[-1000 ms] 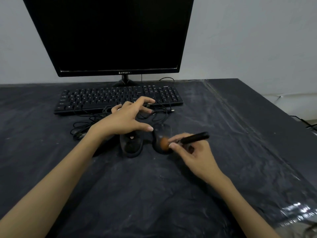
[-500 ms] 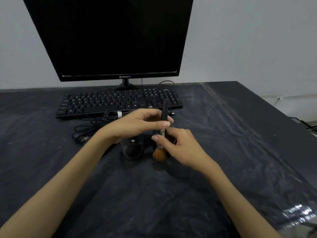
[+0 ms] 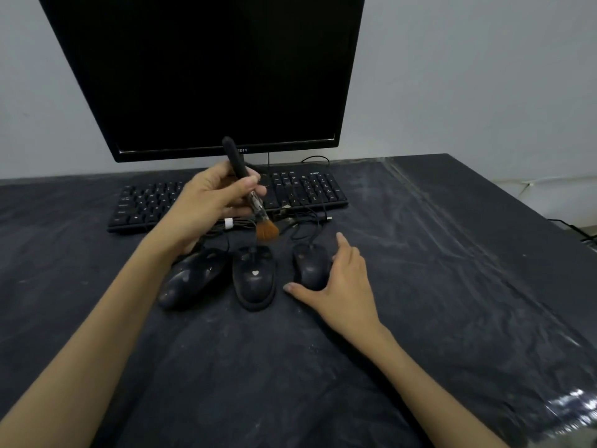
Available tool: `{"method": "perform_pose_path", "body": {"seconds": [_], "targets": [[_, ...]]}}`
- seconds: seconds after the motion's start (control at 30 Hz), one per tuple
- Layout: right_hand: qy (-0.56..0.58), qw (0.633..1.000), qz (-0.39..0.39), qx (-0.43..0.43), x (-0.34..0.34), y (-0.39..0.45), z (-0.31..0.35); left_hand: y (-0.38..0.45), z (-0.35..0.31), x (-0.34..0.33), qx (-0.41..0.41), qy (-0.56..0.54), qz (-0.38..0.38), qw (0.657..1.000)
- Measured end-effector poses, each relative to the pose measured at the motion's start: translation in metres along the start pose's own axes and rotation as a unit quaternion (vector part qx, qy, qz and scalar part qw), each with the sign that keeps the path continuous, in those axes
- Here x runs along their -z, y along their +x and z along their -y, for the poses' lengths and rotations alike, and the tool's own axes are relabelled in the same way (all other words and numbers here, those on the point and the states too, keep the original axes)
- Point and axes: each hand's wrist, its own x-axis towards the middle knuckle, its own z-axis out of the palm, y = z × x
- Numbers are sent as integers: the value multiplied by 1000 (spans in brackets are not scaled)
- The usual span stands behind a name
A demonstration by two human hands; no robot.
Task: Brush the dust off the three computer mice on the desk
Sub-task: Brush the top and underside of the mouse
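Observation:
Three black wired mice lie side by side on the dark desk: the left mouse [image 3: 190, 278] angled and dusty, the middle mouse [image 3: 254, 278] with a small heart mark, the right mouse [image 3: 310, 265]. My left hand [image 3: 211, 202] holds a black-handled brush [image 3: 248, 192] upright, its orange bristles hanging just above the middle mouse's front. My right hand [image 3: 342, 282] rests on the right side of the right mouse, thumb at its near end, fingers spread along it.
A black keyboard [image 3: 303, 189] lies behind the mice, with tangled cables [image 3: 300, 221] between them. A black monitor [image 3: 210, 72] stands at the back against the wall. Wrinkled plastic sheet [image 3: 436, 253] covers the desk; its right edge [image 3: 517, 195] is close.
The brush passed from my right hand to my left, which lifted it over the middle mouse. My right hand dropped onto the right mouse. All three mice now show.

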Motion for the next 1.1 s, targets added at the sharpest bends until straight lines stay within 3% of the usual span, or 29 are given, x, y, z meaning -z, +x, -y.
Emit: {"method": "perform_pose_path", "body": {"seconds": [0.27,0.4,0.47,0.53,0.6,0.67,0.7,0.77,0.8,0.87,0.93,1.0,1.03,1.1], "targets": [[42,999,16,-15,9,13,-19,-4,8,-27,39,-65,68,995],[36,999,11,-13,8,12,-24,-12,16,-53,11,-83,106,991],[31,999,6,-12,8,13,-23,-14,17,-55,-44,7,120,992],[29,1000,4,-8,7,12,-22,-9,19,-48,-116,204,103,967],[30,1000,5,-6,8,12,-22,-2,20,-39,-119,288,65,948],[33,999,7,-4,8,11,-21,0,17,-32,-95,195,45,975],[32,999,8,-4,8,11,-21,0,15,-31,-74,94,57,991],[30,999,10,-5,9,11,-21,-2,10,-36,-39,-64,115,991],[31,999,9,-4,9,11,-20,-4,11,-40,-36,-65,141,987],[32,999,4,-2,9,11,-20,-6,15,-46,-51,60,162,984],[32,999,3,-2,9,11,-20,-4,18,-44,-88,200,124,968],[33,999,3,-2,9,11,-20,1,20,-36,-117,264,76,955],[33,999,4,-2,9,11,-20,2,20,-33,-118,244,62,961],[30,1000,3,-4,9,11,-20,-1,19,-33,-75,90,84,990]]}}
